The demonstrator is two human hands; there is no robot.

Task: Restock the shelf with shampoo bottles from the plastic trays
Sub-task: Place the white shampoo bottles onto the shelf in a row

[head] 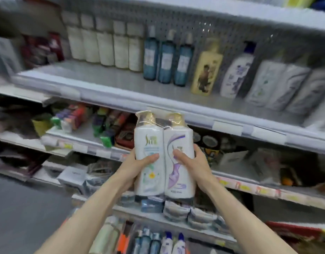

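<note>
The left hand [139,165] grips the left side of the pack [163,140], which is two white shampoo bottles wrapped together in clear plastic. The right hand [192,162] grips the right side, thumb in front. The pack is upright in the air, in front of the shelves. Higher up, a shelf [121,88] holds cream bottles [106,50], blue bottles [166,61], a yellow bottle [206,70] and white bottles [279,85].

1 wide-angle head-worn view, forward and down, close to the shelf [110,83]
</note>
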